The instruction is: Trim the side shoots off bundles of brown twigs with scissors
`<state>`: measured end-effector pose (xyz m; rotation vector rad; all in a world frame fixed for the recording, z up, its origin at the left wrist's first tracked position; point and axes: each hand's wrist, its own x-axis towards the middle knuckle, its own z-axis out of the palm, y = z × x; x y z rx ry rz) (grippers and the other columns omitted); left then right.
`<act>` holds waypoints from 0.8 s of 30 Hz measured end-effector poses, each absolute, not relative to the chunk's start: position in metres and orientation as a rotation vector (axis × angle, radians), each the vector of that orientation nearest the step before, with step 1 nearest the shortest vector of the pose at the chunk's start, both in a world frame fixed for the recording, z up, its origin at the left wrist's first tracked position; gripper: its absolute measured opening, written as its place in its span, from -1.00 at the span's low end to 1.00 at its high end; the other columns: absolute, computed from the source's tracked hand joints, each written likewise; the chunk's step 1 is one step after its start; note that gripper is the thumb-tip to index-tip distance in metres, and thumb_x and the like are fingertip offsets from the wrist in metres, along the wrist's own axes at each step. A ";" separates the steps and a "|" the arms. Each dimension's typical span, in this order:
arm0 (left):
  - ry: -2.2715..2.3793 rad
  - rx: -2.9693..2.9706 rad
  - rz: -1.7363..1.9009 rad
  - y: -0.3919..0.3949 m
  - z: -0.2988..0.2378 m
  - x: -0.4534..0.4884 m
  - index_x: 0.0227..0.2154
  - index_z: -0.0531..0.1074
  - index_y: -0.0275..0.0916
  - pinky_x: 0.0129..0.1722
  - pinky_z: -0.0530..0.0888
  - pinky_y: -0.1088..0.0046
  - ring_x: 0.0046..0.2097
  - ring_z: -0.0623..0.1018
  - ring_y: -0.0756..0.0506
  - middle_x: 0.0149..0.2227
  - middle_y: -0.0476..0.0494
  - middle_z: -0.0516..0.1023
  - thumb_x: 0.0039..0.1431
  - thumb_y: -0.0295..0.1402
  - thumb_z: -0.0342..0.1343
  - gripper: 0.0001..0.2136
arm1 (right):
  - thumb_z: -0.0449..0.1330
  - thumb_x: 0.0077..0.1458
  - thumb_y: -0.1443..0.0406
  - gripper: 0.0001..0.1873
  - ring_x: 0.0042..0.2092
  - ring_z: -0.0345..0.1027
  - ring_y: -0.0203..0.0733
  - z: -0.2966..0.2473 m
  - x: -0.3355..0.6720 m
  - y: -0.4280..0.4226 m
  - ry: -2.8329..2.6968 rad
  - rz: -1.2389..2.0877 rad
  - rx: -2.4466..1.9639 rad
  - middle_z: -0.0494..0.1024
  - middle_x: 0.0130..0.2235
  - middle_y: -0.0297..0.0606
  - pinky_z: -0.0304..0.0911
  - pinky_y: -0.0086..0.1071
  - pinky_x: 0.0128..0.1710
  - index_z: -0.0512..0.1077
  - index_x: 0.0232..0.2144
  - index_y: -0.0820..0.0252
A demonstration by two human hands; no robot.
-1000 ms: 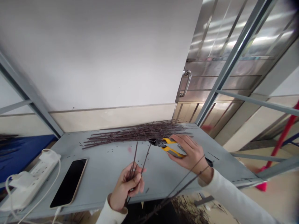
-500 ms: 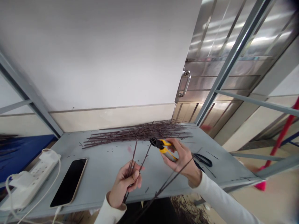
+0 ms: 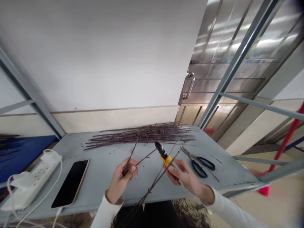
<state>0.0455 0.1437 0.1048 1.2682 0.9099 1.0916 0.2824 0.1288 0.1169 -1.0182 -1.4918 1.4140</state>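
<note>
Grey metal shelf [image 3: 102, 172] stands against a white wall [image 3: 106, 57]. Left hand [image 3: 121, 182] is closed on a forked twig [image 3: 130, 157], pinched between thumb and fingers above the near middle of the shelf. Right hand [image 3: 185, 179] is closed around yellow-handled cutters [image 3: 163, 154], whose head points far-left, just beside the twig's side shoot. Twig pile [image 3: 142, 136] lies at the far edge. Scissors [image 3: 199, 162] lie right of the hands; phone [image 3: 71, 183] and power strip [image 3: 30, 180] lie left.

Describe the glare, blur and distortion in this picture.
Head view: strong glare streaks on the steel door; wide-angle distortion splays the frame posts; soft light, faint shadows on the table; the left hand with twigs and right hand with pliers look fairly sharp; the top right corner darkens.
</note>
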 end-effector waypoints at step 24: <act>1.265 1.875 1.259 0.118 0.112 0.061 -0.26 0.49 -0.24 -0.26 0.49 0.54 -0.33 0.59 -0.04 -0.38 -0.12 0.63 0.20 -0.34 -0.05 -0.79 | 0.03 0.07 -0.04 -0.59 -0.62 0.06 -0.44 0.138 0.312 0.103 -1.316 1.821 -0.994 0.23 -0.58 -0.44 -0.06 -0.49 -0.61 0.30 -0.42 0.20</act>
